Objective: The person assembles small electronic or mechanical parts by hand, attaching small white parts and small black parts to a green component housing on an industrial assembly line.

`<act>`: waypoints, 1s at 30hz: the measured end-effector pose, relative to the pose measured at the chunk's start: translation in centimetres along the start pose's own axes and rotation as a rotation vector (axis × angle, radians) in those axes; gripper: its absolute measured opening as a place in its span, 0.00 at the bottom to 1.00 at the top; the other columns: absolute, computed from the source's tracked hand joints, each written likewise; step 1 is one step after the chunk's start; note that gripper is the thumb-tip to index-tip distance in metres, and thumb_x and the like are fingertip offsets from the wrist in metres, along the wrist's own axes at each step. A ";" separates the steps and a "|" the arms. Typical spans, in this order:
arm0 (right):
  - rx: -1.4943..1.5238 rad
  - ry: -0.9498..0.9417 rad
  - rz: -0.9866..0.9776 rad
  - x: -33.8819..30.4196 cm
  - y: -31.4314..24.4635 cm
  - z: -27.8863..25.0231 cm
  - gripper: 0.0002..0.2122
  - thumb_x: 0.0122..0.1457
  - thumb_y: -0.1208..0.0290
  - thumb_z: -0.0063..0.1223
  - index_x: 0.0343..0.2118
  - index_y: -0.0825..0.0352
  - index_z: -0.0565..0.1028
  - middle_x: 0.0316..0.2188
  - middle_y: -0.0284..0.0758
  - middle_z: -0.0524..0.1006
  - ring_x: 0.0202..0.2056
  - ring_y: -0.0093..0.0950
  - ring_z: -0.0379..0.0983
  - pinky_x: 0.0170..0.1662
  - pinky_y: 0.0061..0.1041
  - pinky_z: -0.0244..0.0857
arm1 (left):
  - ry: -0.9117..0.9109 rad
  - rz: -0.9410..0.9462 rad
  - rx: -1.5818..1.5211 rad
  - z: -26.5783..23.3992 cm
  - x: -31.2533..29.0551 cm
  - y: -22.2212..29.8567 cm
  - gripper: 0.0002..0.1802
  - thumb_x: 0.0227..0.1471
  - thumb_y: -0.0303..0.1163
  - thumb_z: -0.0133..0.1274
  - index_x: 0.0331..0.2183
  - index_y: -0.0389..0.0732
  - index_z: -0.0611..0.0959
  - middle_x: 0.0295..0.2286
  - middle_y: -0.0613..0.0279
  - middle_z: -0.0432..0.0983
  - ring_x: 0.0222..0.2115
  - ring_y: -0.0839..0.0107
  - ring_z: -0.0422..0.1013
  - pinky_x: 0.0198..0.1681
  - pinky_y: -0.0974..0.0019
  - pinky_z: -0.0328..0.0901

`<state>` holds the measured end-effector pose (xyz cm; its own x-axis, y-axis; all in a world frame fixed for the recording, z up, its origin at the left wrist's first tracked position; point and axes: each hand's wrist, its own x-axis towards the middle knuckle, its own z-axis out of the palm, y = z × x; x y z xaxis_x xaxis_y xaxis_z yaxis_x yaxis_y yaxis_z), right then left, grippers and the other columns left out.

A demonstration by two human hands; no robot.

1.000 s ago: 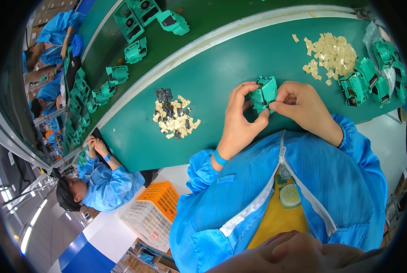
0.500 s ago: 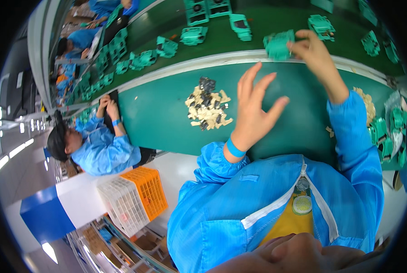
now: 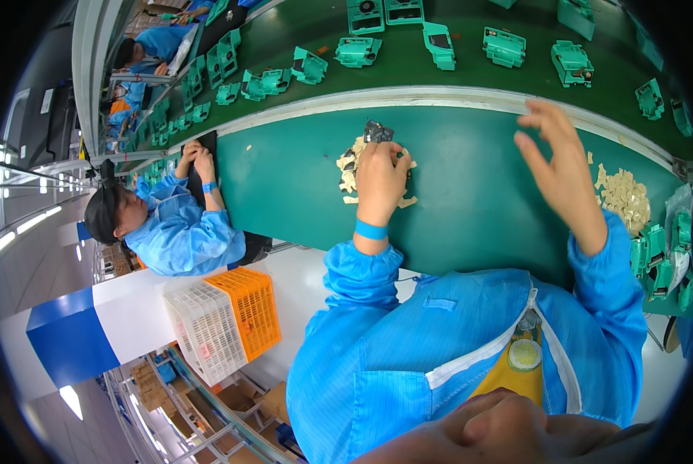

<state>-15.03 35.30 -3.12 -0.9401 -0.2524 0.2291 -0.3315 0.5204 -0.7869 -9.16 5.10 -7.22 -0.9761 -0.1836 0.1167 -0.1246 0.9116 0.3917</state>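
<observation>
My left hand (image 3: 381,185) reaches into a pile of small cream-coloured pieces (image 3: 348,176) on the green table (image 3: 470,201). Its fingers are pinched together, hiding whatever is between them. Shiny dark pieces (image 3: 376,131) lie just beyond the fingertips, at the pile's far end. Over the table's right half hovers my right hand (image 3: 557,166), fingers apart and holding nothing. Past the table's far rail, a green plastic housing (image 3: 504,47) rests on the dark green conveyor belt (image 3: 470,81).
Another cream heap (image 3: 625,197) lies at the right, beside green housings (image 3: 654,247) and clear plastic bags (image 3: 679,213). More housings (image 3: 358,52) sit along the belt behind a pale rail (image 3: 439,96). A co-worker (image 3: 180,232) sits at left, near white and orange crates (image 3: 242,321).
My right hand has let go of a green housing at the belt and drawn back. My left hand has moved left onto the pile, its fingers closing. The view has shifted slightly.
</observation>
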 end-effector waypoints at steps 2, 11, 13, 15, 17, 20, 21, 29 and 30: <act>0.083 -0.079 0.038 -2.3 -0.8 -0.7 0.10 0.61 0.73 0.58 0.43 0.70 0.77 0.49 0.45 0.76 0.52 0.46 0.73 0.56 0.36 0.66 | -0.175 -0.085 -0.048 -0.4 0.3 0.3 0.12 0.50 0.29 0.64 0.37 0.33 0.85 0.29 0.53 0.77 0.30 0.58 0.74 0.36 0.58 0.70; 0.648 -0.276 0.421 -5.2 -1.2 2.7 0.08 0.61 0.74 0.61 0.40 0.72 0.78 0.40 0.38 0.80 0.39 0.27 0.78 0.41 0.26 0.72 | -0.456 -0.252 -0.876 -0.2 -1.9 8.3 0.06 0.58 0.28 0.62 0.36 0.35 0.84 0.27 0.72 0.77 0.30 0.84 0.70 0.35 0.77 0.66; 0.909 -0.399 0.537 -5.9 0.7 3.0 0.07 0.63 0.76 0.59 0.40 0.73 0.78 0.35 0.35 0.81 0.36 0.22 0.78 0.39 0.22 0.72 | -0.480 -0.227 -0.918 0.3 -2.2 10.1 0.07 0.57 0.27 0.62 0.36 0.35 0.83 0.28 0.70 0.78 0.30 0.82 0.70 0.35 0.74 0.65; 0.942 -0.327 0.556 -6.5 1.3 2.0 0.07 0.63 0.76 0.59 0.41 0.73 0.78 0.34 0.34 0.81 0.34 0.21 0.78 0.39 0.21 0.72 | -0.275 0.044 -0.721 0.9 -2.4 11.7 0.06 0.54 0.24 0.63 0.36 0.36 0.83 0.31 0.67 0.78 0.31 0.77 0.71 0.35 0.70 0.66; 0.975 -0.256 0.576 -7.0 1.7 1.3 0.07 0.63 0.76 0.58 0.41 0.74 0.79 0.32 0.33 0.81 0.33 0.19 0.77 0.38 0.19 0.72 | -0.226 0.139 -0.629 1.4 -2.6 12.6 0.08 0.51 0.23 0.64 0.35 0.36 0.83 0.32 0.61 0.77 0.32 0.68 0.74 0.36 0.65 0.67; 0.963 -0.163 0.620 -8.1 2.2 0.4 0.07 0.64 0.76 0.58 0.41 0.74 0.79 0.32 0.33 0.81 0.34 0.19 0.77 0.39 0.19 0.72 | -0.063 0.605 -0.367 1.8 -2.6 13.6 0.09 0.49 0.23 0.66 0.34 0.38 0.83 0.32 0.57 0.78 0.31 0.57 0.74 0.35 0.59 0.67; 0.911 -0.140 0.612 -8.3 2.3 0.2 0.07 0.64 0.77 0.57 0.40 0.75 0.79 0.32 0.33 0.81 0.34 0.19 0.77 0.38 0.20 0.72 | -0.073 0.611 -0.374 1.9 -2.8 13.9 0.09 0.49 0.23 0.66 0.34 0.38 0.83 0.32 0.57 0.78 0.31 0.57 0.74 0.35 0.59 0.67; 0.536 -0.053 0.469 -9.0 1.7 -1.1 0.05 0.62 0.78 0.57 0.37 0.74 0.80 0.32 0.40 0.82 0.32 0.27 0.80 0.35 0.26 0.73 | -0.056 0.714 -0.274 3.2 -3.2 16.2 0.07 0.49 0.25 0.65 0.33 0.38 0.84 0.31 0.59 0.80 0.30 0.60 0.76 0.34 0.59 0.68; 0.480 -0.046 0.433 -9.0 1.6 -1.3 0.05 0.61 0.78 0.57 0.37 0.74 0.79 0.32 0.42 0.81 0.31 0.32 0.80 0.35 0.29 0.73 | -0.065 0.719 -0.278 3.2 -3.1 16.3 0.07 0.49 0.25 0.65 0.33 0.38 0.84 0.31 0.59 0.80 0.30 0.60 0.76 0.34 0.59 0.68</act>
<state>-7.17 39.41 -5.70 -0.9729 -0.1419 -0.1825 0.1588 0.1631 -0.9737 -8.70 21.68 -4.10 -0.8098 0.4484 0.3784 0.5846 0.6712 0.4557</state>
